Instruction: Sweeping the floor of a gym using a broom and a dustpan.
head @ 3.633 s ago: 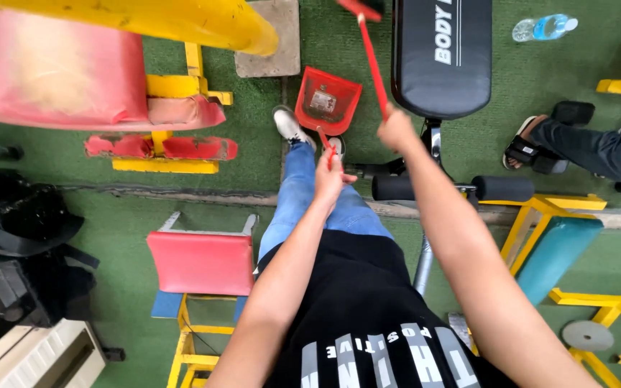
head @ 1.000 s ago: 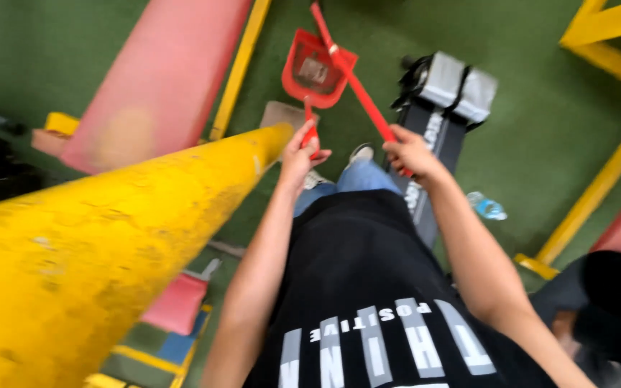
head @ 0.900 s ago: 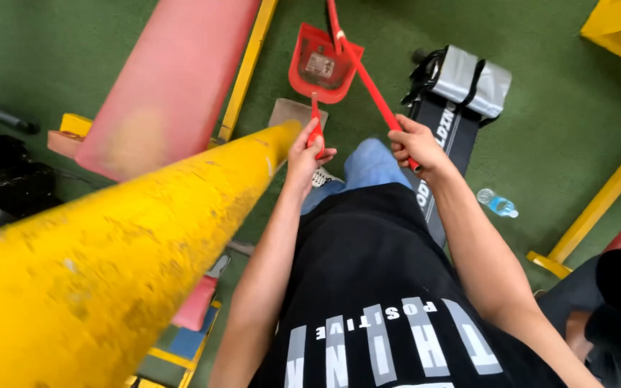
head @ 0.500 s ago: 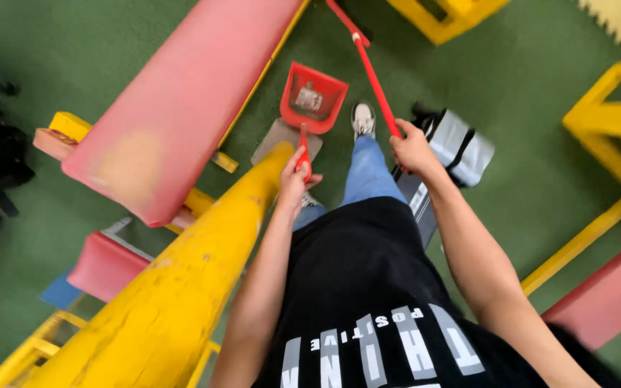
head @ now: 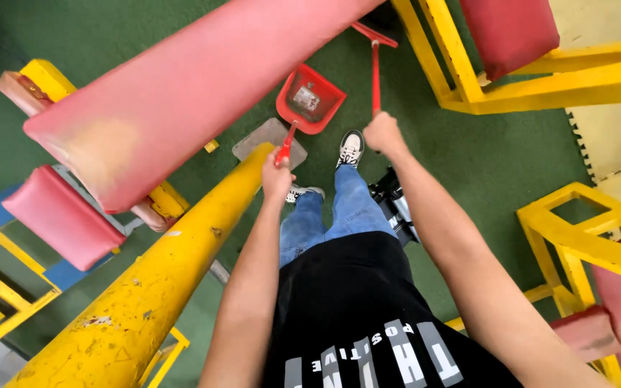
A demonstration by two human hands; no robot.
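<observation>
Head view, looking straight down: I see the green floor (head: 468, 158) first, a rubbery mat that takes up most of the frame, with a paler tiled patch at the right edge. Over it lean a long pink padded bench (head: 181, 93) on the left and a thick yellow bar (head: 159, 287) with chipped paint that runs toward my left arm. Yellow frames (head: 512, 86) stand at the top right and lower right.

As for progress, I judge the sweeping to be under way but not finished. The red dustpan (head: 310, 100) sits on the floor just ahead of the white shoes (head: 351, 147), its mouth turned toward the bench, and I can make out only a pale label or scrap inside it, no clear heap of dirt. I cannot tell how much of the floor has been gone over; no loose litter shows on the green.

My left hand (head: 278, 172) is closed around the dustpan's upright red handle. My right hand (head: 384, 135) is wrapped around the thin red stick of the broom (head: 375, 65), whose narrow head lies on the floor beyond the pan, near the yellow frame.
</observation>
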